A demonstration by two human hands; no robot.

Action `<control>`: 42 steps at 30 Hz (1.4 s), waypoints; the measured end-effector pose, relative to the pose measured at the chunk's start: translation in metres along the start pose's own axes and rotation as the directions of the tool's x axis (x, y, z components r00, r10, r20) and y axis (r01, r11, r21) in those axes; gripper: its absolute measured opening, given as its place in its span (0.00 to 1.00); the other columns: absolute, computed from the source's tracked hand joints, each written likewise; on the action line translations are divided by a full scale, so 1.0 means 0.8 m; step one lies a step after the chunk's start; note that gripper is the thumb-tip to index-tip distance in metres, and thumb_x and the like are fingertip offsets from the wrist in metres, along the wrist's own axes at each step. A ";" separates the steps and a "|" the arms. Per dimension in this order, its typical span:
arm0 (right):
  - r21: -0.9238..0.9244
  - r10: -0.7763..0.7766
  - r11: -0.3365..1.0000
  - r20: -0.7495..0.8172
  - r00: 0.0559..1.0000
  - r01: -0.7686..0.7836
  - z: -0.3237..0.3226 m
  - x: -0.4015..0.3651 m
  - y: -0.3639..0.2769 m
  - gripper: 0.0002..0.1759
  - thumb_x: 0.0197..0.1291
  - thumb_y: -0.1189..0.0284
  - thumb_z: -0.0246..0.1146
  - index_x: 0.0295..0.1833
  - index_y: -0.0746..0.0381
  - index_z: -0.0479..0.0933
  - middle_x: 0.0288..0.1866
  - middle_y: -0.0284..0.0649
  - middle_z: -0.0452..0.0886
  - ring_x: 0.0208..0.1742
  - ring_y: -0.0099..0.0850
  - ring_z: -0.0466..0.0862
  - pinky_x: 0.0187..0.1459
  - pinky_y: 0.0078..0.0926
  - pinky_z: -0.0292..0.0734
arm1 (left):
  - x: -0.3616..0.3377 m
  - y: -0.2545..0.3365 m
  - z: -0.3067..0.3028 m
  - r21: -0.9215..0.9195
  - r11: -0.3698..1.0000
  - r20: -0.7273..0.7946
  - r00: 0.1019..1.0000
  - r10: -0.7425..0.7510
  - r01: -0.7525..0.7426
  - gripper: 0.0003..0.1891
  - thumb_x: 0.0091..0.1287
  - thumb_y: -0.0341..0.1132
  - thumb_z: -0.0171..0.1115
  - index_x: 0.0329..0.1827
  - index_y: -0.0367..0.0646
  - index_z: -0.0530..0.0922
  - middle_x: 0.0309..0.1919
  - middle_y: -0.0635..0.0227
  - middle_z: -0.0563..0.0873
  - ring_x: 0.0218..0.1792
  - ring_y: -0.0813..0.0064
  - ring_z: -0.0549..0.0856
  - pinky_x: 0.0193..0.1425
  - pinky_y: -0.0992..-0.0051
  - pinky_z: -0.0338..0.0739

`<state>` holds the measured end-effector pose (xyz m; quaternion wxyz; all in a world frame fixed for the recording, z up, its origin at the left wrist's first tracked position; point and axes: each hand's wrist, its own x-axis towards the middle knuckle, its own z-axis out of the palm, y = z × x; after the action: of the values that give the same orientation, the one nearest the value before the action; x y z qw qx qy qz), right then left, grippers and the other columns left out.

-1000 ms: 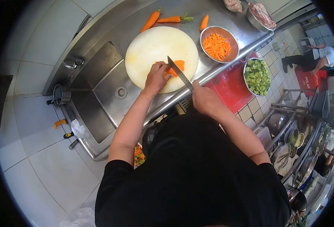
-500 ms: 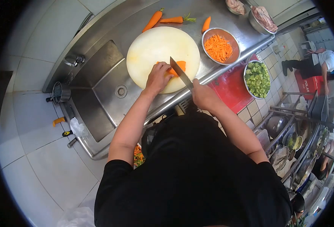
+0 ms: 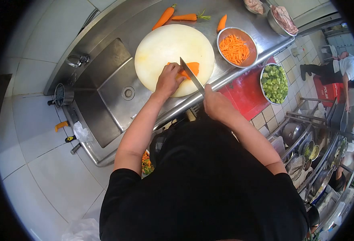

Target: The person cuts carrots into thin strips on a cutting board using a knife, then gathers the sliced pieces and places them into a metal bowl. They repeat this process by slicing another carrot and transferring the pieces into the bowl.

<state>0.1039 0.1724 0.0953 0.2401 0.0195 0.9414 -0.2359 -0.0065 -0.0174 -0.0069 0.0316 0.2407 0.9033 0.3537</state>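
Note:
On the round white cutting board [image 3: 161, 44], sliced carrot [image 3: 192, 68] lies near the front edge. My left hand [image 3: 169, 81] presses on the carrot with its fingers curled, partly hiding it. In my right hand [image 3: 217, 103] is the handle of a kitchen knife [image 3: 191, 74], the fingers wrapped round it. Its blade slants across the carrot, close to my left fingertips. To the right of the board stands a metal bowl [image 3: 252, 44] of carrot strips [image 3: 234, 49]. Behind the board lie whole carrots [image 3: 164, 17] and a carrot piece [image 3: 222, 23].
A steel sink [image 3: 106, 100] is on the left, beneath a tap [image 3: 77, 61]. Chopped green vegetables fill a bowl [image 3: 274, 84] beside a red surface [image 3: 243, 94]. A bowl of meat [image 3: 283, 21] stands at the back right. Another person [image 3: 343, 68] is beyond the pan rack [image 3: 305, 140].
The view has shifted slightly. Both hands, the knife and the carrot keep nearly the same places on the board. The other person's arm has moved a little.

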 end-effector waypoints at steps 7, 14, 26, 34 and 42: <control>-0.005 0.029 1.000 0.004 1.000 -0.029 0.017 0.023 0.015 0.11 0.67 0.78 0.50 0.52 0.72 0.65 0.38 0.66 0.84 0.45 0.60 0.86 0.48 0.58 0.80 | -0.005 -0.002 -0.001 -0.030 0.999 0.002 0.999 0.039 -0.039 0.20 0.61 0.33 0.74 0.55 0.42 0.79 0.52 0.63 0.81 0.57 0.58 0.80 0.62 0.63 0.76; 0.023 -0.037 0.999 -0.090 0.995 0.039 -0.003 -0.006 0.002 0.10 0.70 0.74 0.51 0.50 0.70 0.65 0.32 0.65 0.83 0.40 0.60 0.86 0.44 0.58 0.80 | -0.001 -0.004 0.001 -0.010 1.000 -0.017 0.999 0.028 -0.028 0.19 0.60 0.32 0.74 0.54 0.42 0.79 0.53 0.63 0.81 0.58 0.59 0.80 0.63 0.64 0.77; -0.035 0.018 0.999 0.031 0.999 -0.017 0.019 0.023 0.004 0.10 0.66 0.79 0.50 0.51 0.71 0.65 0.38 0.66 0.84 0.45 0.60 0.86 0.48 0.56 0.81 | -0.002 -0.003 0.004 -0.019 1.000 -0.009 1.000 0.003 -0.003 0.20 0.61 0.33 0.73 0.55 0.40 0.80 0.52 0.64 0.81 0.58 0.59 0.79 0.63 0.65 0.76; 0.010 0.051 0.999 0.014 0.999 -0.051 0.021 0.029 0.016 0.10 0.69 0.77 0.50 0.52 0.70 0.65 0.40 0.66 0.83 0.48 0.61 0.85 0.51 0.57 0.79 | 0.005 -0.017 -0.017 0.006 1.000 -0.021 1.000 -0.009 0.010 0.19 0.64 0.33 0.72 0.57 0.43 0.81 0.53 0.60 0.80 0.57 0.56 0.79 0.63 0.62 0.76; 0.032 -0.026 0.999 -0.134 0.991 0.031 -0.004 -0.008 0.007 0.10 0.73 0.72 0.50 0.52 0.67 0.66 0.32 0.64 0.83 0.40 0.62 0.85 0.44 0.62 0.77 | 0.007 -0.001 -0.021 0.114 0.991 0.081 0.994 -0.077 0.068 0.17 0.67 0.36 0.69 0.58 0.43 0.81 0.54 0.57 0.79 0.58 0.56 0.78 0.64 0.62 0.76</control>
<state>0.1090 0.1792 0.0985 0.1729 0.0257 0.9515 -0.2533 -0.0154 -0.0259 0.0053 0.0697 0.2240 0.9276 0.2908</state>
